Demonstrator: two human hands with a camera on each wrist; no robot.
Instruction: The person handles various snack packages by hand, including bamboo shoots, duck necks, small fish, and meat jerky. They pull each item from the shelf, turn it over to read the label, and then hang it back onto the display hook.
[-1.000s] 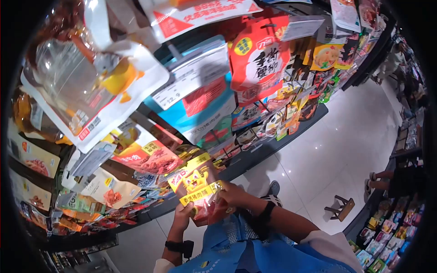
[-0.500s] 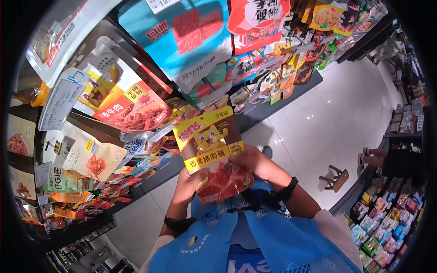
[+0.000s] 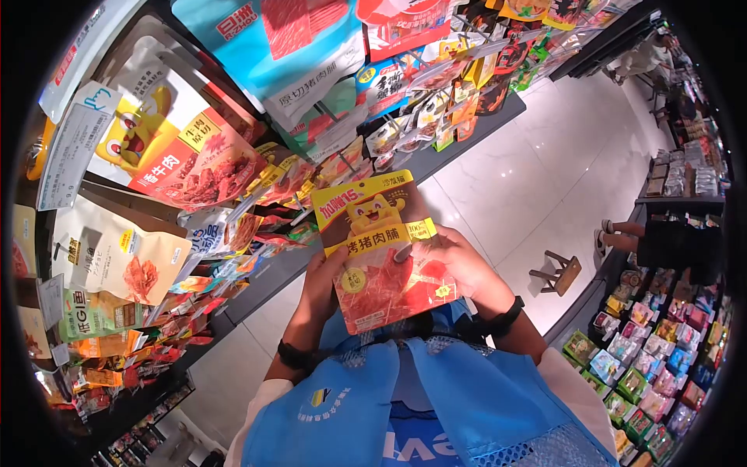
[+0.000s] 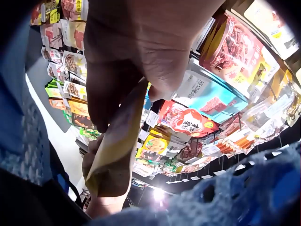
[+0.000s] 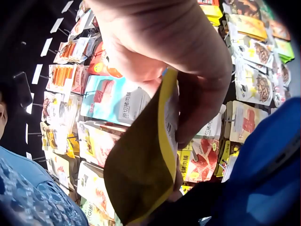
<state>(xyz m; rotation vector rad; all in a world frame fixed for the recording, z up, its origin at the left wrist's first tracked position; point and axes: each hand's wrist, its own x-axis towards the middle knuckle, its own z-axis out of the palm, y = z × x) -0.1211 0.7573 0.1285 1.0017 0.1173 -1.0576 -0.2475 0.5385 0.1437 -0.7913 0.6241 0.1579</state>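
A brown, yellow and red snack pouch (image 3: 381,257) is held upright in front of the blue vest in the head view, its printed front facing up. My left hand (image 3: 320,284) grips its left edge, and my right hand (image 3: 459,265) pinches the right edge, thumb on the front. In the left wrist view the left hand (image 4: 136,47) curls round the pouch (image 4: 117,141), seen edge-on. The right wrist view shows the right hand (image 5: 174,56) with fingers behind the pouch (image 5: 141,160), whose yellow rim and dark underside show.
Hanging snack bags, among them a blue pouch (image 3: 272,54) and a beef pouch (image 3: 183,156), fill the rack at left and top. A wooden stool (image 3: 556,274) stands on the pale floor (image 3: 521,187). Right of it are a person's legs (image 3: 622,235) and a low display of small packs (image 3: 646,350).
Both hands have brought the pouch closer to the head camera and a little to the right, so its front shows larger. The rack has shifted in view as the head moved.
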